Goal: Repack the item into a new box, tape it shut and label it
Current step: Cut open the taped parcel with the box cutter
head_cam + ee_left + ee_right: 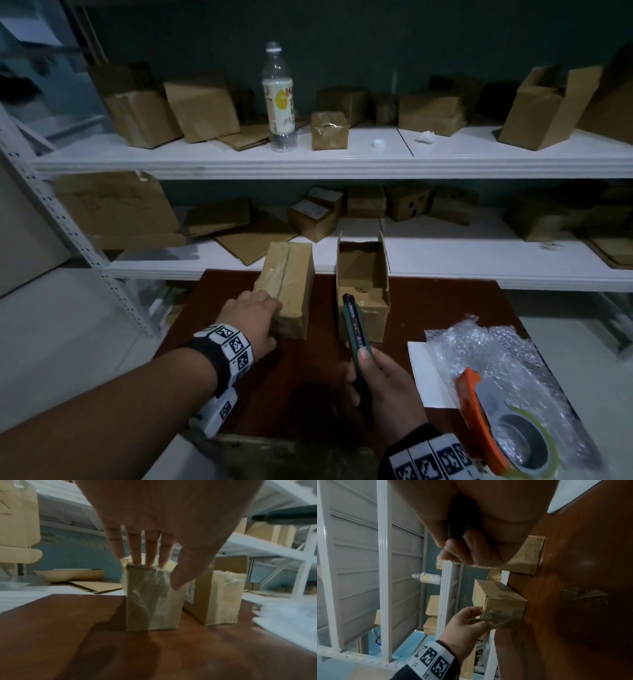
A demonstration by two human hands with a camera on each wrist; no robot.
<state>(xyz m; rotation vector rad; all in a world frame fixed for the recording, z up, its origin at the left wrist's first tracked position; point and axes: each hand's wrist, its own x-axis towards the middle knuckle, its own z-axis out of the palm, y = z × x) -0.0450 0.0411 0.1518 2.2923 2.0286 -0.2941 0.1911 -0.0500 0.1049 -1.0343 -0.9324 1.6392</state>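
A closed brown box wrapped in clear tape (291, 281) stands on the dark red table (257, 394). My left hand (263, 311) grips its near end, with the fingers on the top edge and the thumb on the front face (159, 574). To its right stands an open cardboard box (363, 270), flaps up, with tape on its side (217, 595). My right hand (373, 370) holds a dark green utility knife (354, 325), whose tip points toward the open box's near wall. The right wrist view shows both boxes, the taped box (501, 599) and the open box (525, 555).
An orange tape dispenser (507, 428) lies on bubble wrap (496, 359) at the right, over a white sheet (424, 373). White shelves (342, 161) behind the table carry several cardboard boxes, a plastic bottle (279, 99) and flattened cartons.
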